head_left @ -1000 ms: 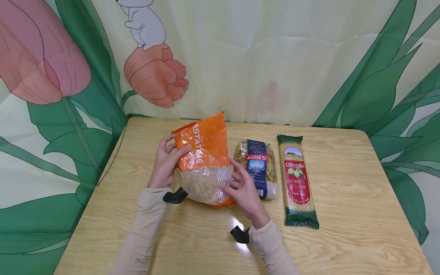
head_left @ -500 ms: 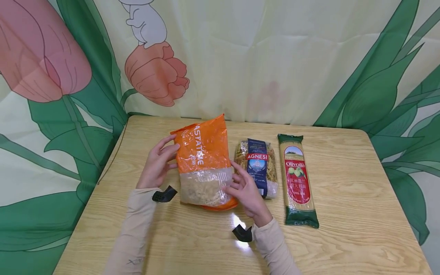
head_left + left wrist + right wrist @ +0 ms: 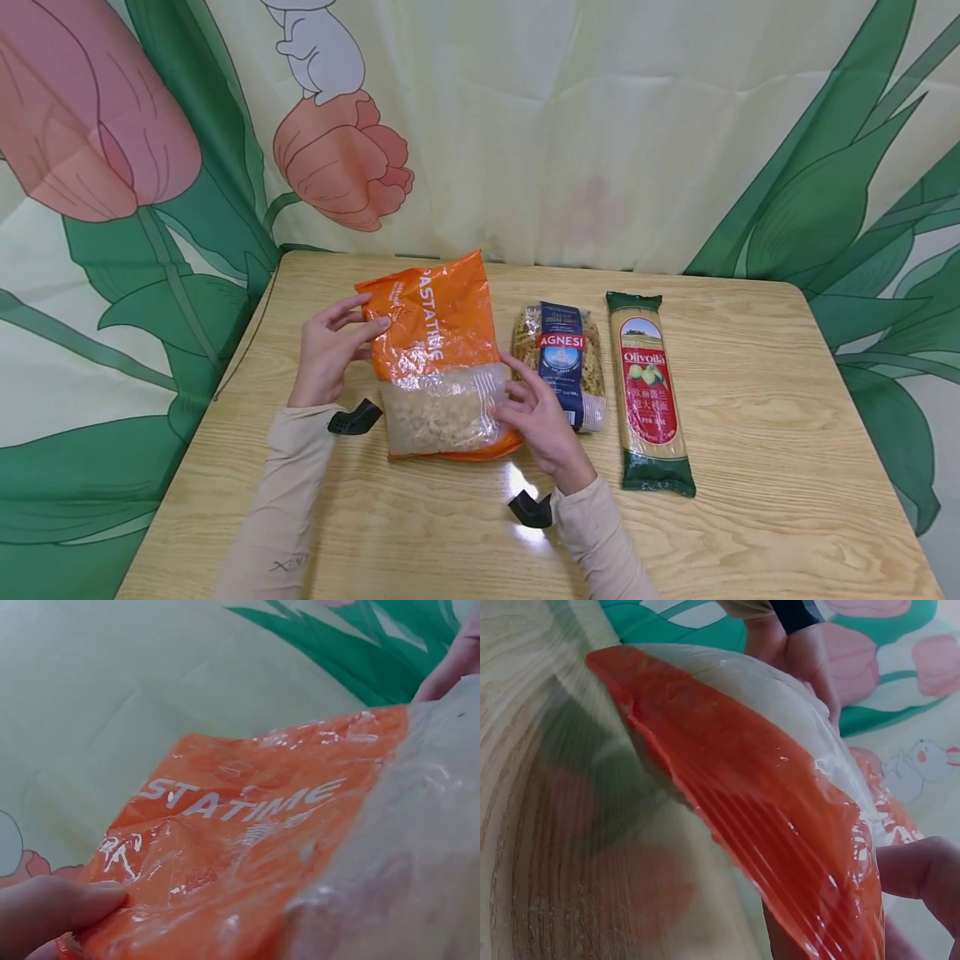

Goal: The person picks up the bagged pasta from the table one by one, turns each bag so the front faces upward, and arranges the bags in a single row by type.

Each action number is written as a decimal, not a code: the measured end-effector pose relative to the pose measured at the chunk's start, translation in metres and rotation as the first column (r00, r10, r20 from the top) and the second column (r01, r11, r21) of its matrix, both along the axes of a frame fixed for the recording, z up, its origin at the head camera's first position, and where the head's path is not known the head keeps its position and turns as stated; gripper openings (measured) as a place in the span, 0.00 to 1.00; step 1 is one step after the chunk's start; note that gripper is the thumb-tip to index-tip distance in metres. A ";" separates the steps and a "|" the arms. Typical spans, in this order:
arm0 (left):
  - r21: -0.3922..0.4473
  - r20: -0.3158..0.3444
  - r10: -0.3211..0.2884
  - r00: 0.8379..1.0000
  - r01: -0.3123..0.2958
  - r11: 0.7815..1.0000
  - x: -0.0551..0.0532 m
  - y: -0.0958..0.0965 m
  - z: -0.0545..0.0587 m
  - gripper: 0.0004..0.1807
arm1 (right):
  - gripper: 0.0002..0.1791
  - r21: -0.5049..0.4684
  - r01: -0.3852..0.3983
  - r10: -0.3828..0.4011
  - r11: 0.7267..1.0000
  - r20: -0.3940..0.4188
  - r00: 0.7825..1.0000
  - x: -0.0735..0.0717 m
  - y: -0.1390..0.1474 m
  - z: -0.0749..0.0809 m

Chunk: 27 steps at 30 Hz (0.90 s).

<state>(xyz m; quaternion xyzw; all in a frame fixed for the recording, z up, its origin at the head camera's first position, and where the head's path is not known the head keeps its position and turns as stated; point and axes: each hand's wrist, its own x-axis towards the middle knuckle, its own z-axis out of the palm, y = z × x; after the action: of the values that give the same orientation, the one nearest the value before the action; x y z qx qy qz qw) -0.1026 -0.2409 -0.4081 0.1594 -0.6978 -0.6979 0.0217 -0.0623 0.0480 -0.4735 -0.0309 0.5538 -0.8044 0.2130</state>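
Note:
An orange bag of pasta with a see-through lower part stands tilted between both hands on the table's left half. My left hand pinches its upper left edge, thumb on the front; in the left wrist view the thumb presses the orange film. At the lower right side my right hand holds the bag, thumb in front and fingers behind. The right wrist view shows the bag's orange bottom seam close over the table. Just right of that hand lies a blue-labelled Agnesi pasta bag.
A long green-ended packet of spaghetti lies to the right of the Agnesi bag. The wooden table ends at a printed curtain along the back. A thin cord runs near the left table edge.
My left hand shifted left, briefly loosened at the bag's edge, and pinches it again with the thumb in front. The bag's top has moved slightly left; the right hand stays almost in place.

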 end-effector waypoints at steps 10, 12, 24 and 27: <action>-0.122 -0.053 0.064 0.997 -0.070 0.990 0.000 0.008 0.012 0.27 | 0.46 0.106 -0.025 0.023 0.994 0.019 1.000 0.005 -0.006 -0.004; -0.130 -0.054 0.064 0.996 -0.071 0.989 -0.001 0.009 0.013 0.27 | 0.50 0.134 -0.056 0.056 0.989 0.003 0.998 0.006 -0.007 -0.004; -0.182 -0.042 0.050 0.998 -0.057 0.982 -0.008 0.004 0.010 0.26 | 0.53 0.196 -0.037 0.058 0.980 -0.102 0.993 0.012 -0.015 -0.007; -0.190 -0.011 0.042 0.999 -0.044 0.981 -0.010 0.001 0.007 0.26 | 0.51 0.215 -0.011 0.030 0.977 -0.085 0.996 0.013 -0.017 -0.009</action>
<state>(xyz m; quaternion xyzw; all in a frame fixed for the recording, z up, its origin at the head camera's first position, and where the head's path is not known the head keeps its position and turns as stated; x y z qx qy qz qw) -0.1131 -0.2398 -0.4012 0.1692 -0.7577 -0.6280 0.0544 -0.0497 0.0315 -0.4825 -0.0491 0.6457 -0.7356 0.1988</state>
